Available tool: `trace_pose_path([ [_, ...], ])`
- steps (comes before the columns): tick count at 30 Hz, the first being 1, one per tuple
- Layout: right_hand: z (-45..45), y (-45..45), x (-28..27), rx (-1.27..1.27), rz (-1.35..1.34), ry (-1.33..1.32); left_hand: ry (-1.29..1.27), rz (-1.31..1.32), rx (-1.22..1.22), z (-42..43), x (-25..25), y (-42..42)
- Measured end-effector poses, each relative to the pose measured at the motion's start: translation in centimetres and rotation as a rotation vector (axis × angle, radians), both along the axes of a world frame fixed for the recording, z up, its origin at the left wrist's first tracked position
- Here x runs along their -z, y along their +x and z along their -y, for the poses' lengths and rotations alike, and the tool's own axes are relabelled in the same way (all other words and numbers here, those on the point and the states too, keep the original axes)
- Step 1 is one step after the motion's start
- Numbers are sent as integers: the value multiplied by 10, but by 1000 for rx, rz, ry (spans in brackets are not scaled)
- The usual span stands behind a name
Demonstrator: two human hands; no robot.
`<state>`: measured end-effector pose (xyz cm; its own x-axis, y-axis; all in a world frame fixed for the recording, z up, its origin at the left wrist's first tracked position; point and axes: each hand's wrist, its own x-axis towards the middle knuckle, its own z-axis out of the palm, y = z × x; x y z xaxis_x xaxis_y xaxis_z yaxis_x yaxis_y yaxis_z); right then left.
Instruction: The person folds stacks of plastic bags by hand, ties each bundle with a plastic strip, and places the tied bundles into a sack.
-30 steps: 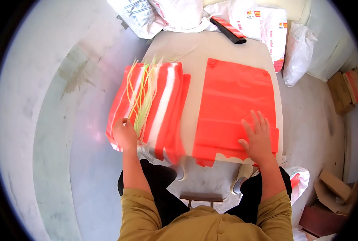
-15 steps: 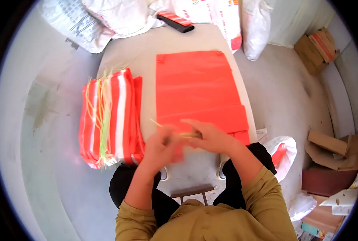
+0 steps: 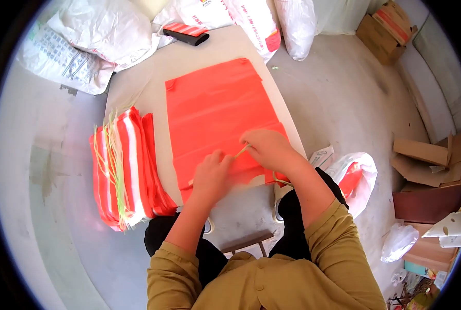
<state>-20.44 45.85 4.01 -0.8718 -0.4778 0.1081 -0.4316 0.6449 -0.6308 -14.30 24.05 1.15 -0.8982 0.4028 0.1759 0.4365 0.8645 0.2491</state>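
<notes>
A flat red sheet (image 3: 215, 108) with folded layers at its near end lies on the pale table (image 3: 222, 44). Over its near part, my left hand (image 3: 211, 175) and my right hand (image 3: 266, 147) are both closed on a thin yellow-green strip (image 3: 242, 151), a short stretch of which shows between them. A loose end of it hangs below my right hand. At the table's left edge lies a stack of red and white striped pieces (image 3: 132, 165), with a bundle of yellow-green strips (image 3: 114, 170) across it.
A rolled black and red item (image 3: 186, 35) lies at the table's far edge. White sacks (image 3: 104, 33) stand behind it. An open white bag (image 3: 357, 181) is beside my right knee, with cardboard boxes (image 3: 426, 160) farther right. A stool (image 3: 248, 243) shows below the table.
My left hand has left the strip bundle and my right hand has lifted off the red sheet. Both now hold one strip over the sheet's near part. The view has shifted right.
</notes>
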Motion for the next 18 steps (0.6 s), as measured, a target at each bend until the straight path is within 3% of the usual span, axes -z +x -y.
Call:
trace_pose_path([
  [6,-14,-3,-14,-56,192,345,-229,44,-19,-13,9,-8],
  [11,-26,-3,-9,-42,186,316,-353,-5,-9,-21,16,-12],
  [18,-30,-4,-20,41,242,184,-256,-146,18,-10,29,-17],
])
